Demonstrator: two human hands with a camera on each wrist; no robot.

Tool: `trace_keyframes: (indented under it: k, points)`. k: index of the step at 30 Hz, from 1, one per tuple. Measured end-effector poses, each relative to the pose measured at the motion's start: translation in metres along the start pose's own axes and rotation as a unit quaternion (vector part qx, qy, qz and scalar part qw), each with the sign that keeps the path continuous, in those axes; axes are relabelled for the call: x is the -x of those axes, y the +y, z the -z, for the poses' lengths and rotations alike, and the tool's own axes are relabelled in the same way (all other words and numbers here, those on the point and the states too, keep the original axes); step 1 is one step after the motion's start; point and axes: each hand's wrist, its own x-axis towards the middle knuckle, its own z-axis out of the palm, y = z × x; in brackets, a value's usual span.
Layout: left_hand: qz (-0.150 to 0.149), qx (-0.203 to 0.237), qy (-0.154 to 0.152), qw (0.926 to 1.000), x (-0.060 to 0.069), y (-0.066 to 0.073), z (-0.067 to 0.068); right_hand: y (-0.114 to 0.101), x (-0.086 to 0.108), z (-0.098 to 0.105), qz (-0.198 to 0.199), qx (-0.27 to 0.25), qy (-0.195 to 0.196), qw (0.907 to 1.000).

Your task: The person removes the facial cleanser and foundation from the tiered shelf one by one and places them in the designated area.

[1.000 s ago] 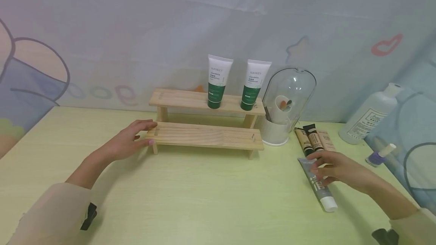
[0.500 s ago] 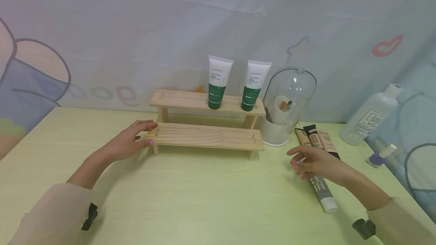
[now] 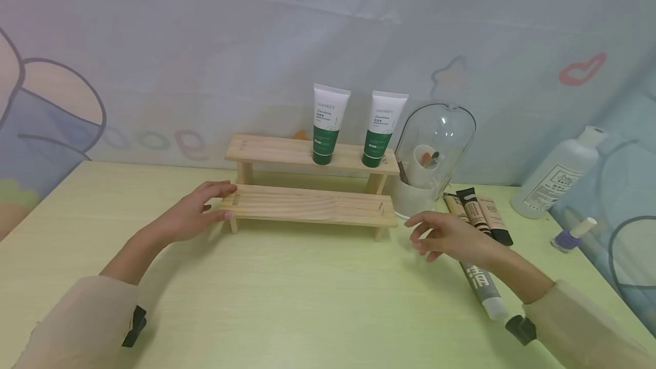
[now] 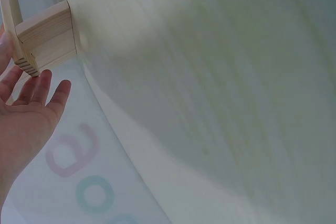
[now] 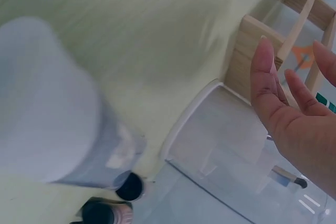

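Note:
A two-step wooden rack [image 3: 307, 205] stands on the table, with a left tube [image 3: 326, 124] and a right tube [image 3: 381, 128], white and green, upright on its upper step. My left hand [image 3: 187, 215] touches the left end of the lower step; in the left wrist view the hand [image 4: 31, 114] has its thumb and fingers about the board end [image 4: 29, 64]. My right hand [image 3: 456, 238] is in the air right of the rack, holding nothing, fingers loosely bent. The right wrist view has that hand [image 5: 299, 124] near the rack's end. Under its forearm lies a grey tube [image 3: 482, 286].
A clear dome [image 3: 451, 135] on a white base [image 3: 412, 201] holds brushes, right of the rack. Several small tubes [image 3: 479, 212] lie beside it. A white bottle [image 3: 556, 175] and a purple nail polish bottle [image 3: 569, 239] stand farther right. A printed cloth hangs behind the table.
My right hand has moved left, away from above the grey tube and towards the rack's right end. The left hand and the rack have stayed in place.

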Motion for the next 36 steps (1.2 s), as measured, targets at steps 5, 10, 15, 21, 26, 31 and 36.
trace_keyframes:
  k: [5,10,15,21,26,31,36]
  points:
    - [0.001,0.004,-0.002,1.0,-0.001,-0.001,0.0,-0.011,-0.012,-0.002,0.024,0.008,0.001,0.9997]
    - [0.003,0.009,-0.002,1.0,-0.001,-0.003,0.0,-0.02,-0.026,-0.005,0.045,0.016,0.0,0.9988]
    - [0.0,0.008,-0.004,1.0,-0.001,-0.003,0.0,-0.028,-0.039,-0.008,0.065,0.017,0.004,0.9977]
    - [0.001,0.008,-0.003,1.0,-0.001,-0.002,-0.001,-0.043,-0.05,-0.012,0.095,0.032,0.016,0.9948]
    - [-0.001,0.009,-0.003,1.0,0.0,-0.002,-0.001,-0.056,-0.06,-0.016,0.112,0.058,0.036,0.9914]
    - [-0.001,0.01,-0.003,0.9999,0.0,0.0,0.0,-0.069,-0.07,-0.02,0.106,0.034,0.055,0.9922]
    - [0.0,0.008,-0.001,1.0,0.0,-0.001,0.0,-0.082,-0.079,-0.022,0.1,-0.01,0.078,0.9919]
